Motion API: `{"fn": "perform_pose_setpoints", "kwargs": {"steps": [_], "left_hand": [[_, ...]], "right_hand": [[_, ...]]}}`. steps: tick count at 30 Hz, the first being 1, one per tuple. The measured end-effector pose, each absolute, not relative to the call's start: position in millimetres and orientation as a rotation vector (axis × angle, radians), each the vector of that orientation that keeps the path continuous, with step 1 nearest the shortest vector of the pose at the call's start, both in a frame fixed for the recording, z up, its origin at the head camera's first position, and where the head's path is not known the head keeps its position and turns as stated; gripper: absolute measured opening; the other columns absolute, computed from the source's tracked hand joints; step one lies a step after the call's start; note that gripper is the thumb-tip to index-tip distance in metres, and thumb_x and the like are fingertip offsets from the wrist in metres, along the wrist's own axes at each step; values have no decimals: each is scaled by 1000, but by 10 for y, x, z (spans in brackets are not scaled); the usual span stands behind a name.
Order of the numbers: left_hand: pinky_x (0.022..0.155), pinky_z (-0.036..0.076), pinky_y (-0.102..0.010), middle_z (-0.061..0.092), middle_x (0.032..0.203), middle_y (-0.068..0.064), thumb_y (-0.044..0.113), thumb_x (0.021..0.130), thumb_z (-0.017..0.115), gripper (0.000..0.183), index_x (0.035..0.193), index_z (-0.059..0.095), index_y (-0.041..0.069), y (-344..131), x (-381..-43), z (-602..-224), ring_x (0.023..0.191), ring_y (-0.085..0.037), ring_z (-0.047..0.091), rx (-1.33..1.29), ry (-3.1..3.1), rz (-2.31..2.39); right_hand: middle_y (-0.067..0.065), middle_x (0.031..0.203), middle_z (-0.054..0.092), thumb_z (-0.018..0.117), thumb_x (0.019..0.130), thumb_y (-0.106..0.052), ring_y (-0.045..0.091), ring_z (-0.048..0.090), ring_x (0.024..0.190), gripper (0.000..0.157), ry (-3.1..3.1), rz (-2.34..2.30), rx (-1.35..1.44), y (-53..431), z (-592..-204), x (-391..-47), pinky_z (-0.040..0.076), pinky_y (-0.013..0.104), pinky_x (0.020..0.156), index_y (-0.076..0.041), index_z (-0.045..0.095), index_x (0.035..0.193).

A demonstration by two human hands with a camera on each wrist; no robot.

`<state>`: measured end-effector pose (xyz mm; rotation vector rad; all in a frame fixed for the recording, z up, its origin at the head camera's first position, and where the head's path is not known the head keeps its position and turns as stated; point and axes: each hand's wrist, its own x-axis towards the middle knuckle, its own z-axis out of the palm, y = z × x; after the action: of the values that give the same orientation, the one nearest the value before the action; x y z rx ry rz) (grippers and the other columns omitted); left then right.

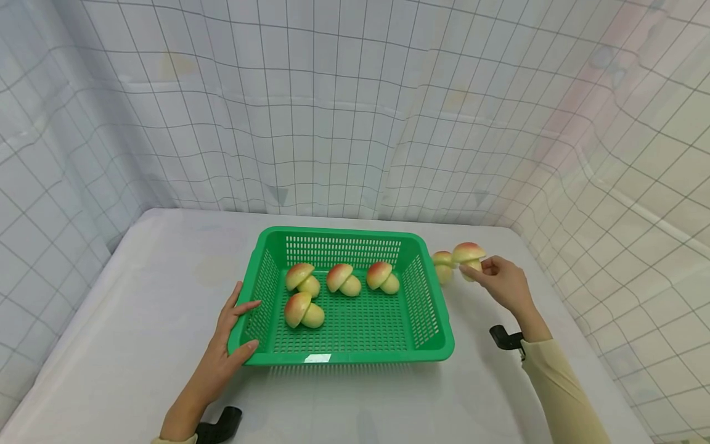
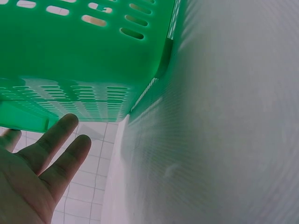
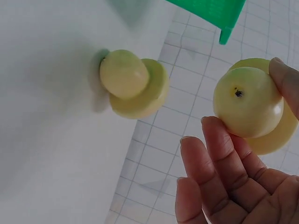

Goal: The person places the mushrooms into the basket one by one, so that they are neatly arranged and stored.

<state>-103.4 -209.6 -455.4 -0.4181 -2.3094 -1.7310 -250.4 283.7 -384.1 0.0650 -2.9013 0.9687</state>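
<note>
A green plastic basket (image 1: 355, 357) stands on the table with several yellow, red-capped toy mushrooms (image 1: 344, 280) lying in it. My left hand (image 1: 222, 345) rests at its left side, thumb and one finger laid over the rim. In the left wrist view two fingers (image 2: 65, 163) stretch out straight and spread beneath the rim. Off the basket's right side, my right hand (image 1: 501, 283) pinches one toy mushroom (image 3: 247, 102) between thumb and fingers. Another toy mushroom (image 3: 125, 77) lies on the table between that hand and the basket.
White cloth covers the table (image 1: 150, 296). Grid-patterned curtains (image 1: 333, 123) hang behind it and along both sides. Each wrist carries a black camera mount, such as the right one (image 1: 506, 338).
</note>
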Motion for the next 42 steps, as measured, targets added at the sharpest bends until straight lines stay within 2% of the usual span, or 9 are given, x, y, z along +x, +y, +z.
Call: {"fn": "perform_pose_setpoints", "kwargs": {"steps": [5, 12, 42], "left_hand": [[94, 9, -69, -2, 158, 3, 0, 87, 55, 57, 141, 39, 6, -2099, -1036, -4551, 142, -23, -5, -425, -2305, -1729], [95, 8, -69, -2, 158, -3, 1, 86, 55, 57, 141, 39, 6, -2096, -1036, -4549, 142, -22, -5, -413, -2310, -1727], [94, 9, -68, -3, 158, 1, 0, 87, 55, 57, 141, 38, 7, -2099, -1031, -4548, 142, -23, -5, -426, -2312, -1725]], "right_hand": [[10, 90, 65, 64, 81, -60, 25, 57, 81, 61, -2875, 979, 100, 2729, -3743, -2443, 44, 35, 64, -2, 61, 101], [7, 83, 65, 67, 80, -56, 22, 57, 78, 56, -2858, 1000, 172, 2572, -3642, -2375, 44, 35, 63, -3, 62, 97], [0, 81, 66, 71, 75, -59, 18, 60, 79, 51, -2915, 1027, 456, 2021, -3522, -2381, 47, 36, 65, -11, 63, 93]]}}
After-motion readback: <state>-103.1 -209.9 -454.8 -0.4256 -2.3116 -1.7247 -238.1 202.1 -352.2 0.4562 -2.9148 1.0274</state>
